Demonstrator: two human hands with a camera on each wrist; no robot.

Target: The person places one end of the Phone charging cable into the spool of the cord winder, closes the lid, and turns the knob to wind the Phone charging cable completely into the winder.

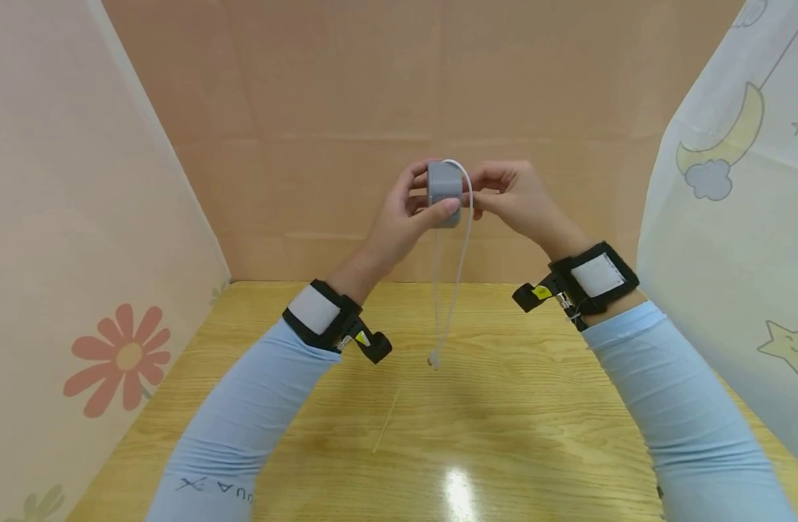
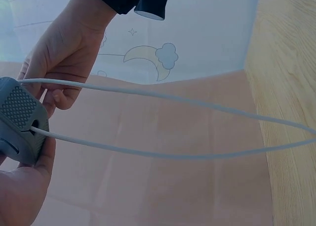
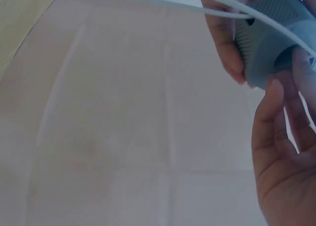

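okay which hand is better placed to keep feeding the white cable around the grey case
Right, probably. The left hand grips the grey case between thumb and fingers, steadying it. The right hand has its fingers at the white cable where it loops over the case, so it can guide the cable.

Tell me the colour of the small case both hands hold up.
Grey case, with a dotted textured face; clearest in the left wrist view.

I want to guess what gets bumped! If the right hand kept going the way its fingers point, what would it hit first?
The right hand points leftward at the grey block, which its fingertips seem to touch already beside the white cord. Past it is the left hand.
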